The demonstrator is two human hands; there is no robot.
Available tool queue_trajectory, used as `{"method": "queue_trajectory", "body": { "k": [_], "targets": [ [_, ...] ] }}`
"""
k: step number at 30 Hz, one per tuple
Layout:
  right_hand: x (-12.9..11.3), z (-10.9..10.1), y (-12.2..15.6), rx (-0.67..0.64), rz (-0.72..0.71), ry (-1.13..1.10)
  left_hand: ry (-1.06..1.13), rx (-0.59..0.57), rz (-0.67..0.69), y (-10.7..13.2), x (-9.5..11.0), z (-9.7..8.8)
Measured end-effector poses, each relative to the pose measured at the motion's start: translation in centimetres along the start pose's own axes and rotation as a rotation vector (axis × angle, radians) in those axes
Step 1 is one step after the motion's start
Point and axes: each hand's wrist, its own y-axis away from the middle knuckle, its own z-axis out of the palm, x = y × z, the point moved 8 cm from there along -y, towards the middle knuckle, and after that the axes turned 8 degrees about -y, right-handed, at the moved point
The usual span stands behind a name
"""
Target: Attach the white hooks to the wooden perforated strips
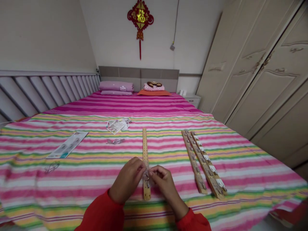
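Observation:
A narrow wooden strip with rows of holes (145, 150) lies lengthwise on the striped bedspread (96, 173) in front of me. My left hand (128, 183) and my right hand (163, 183) meet over its near end, both with fingers pinched together. Between the fingertips sits a small metal hook or clip (147, 179), right against the strip. Red sleeves cover both wrists. Exactly which fingers hold the metal piece is hard to make out.
To the right lie three more wooden strips (204, 163) fitted with several metal hooks. A flat package (68, 145), loose clear wrappers (117, 125) and small metal parts (115, 141) rest at the left and middle. Pillows lie at the headboard; a wardrobe (260, 73) stands right.

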Motion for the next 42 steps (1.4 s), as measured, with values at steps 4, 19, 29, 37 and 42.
{"method": "queue_trajectory", "body": {
  "k": [4, 19, 29, 37, 42],
  "targets": [
    [1.3, -0.2, -0.3, 0.021, 0.101, -0.176, 0.306, 0.134, -0.207, -0.2, -3.4, 0.7],
    [4.1, -1.2, -6.1, 0.072, 0.118, -0.173, 0.686, 0.166, -0.448, -5.0, -10.2, 5.8],
    [5.8, -1.8, -8.7, 0.121, 0.024, 0.136, 0.667, 0.179, -0.537, -6.3, -14.7, 8.6],
    [5.6, -2.3, -9.3, 0.129, -0.058, 0.335, 0.656, 0.166, -0.574, -6.4, -15.2, 9.2],
    [5.6, -2.4, -9.3, 0.146, -0.071, 0.394, 0.643, 0.151, -0.587, -6.7, -15.3, 9.5]
  ]
}}
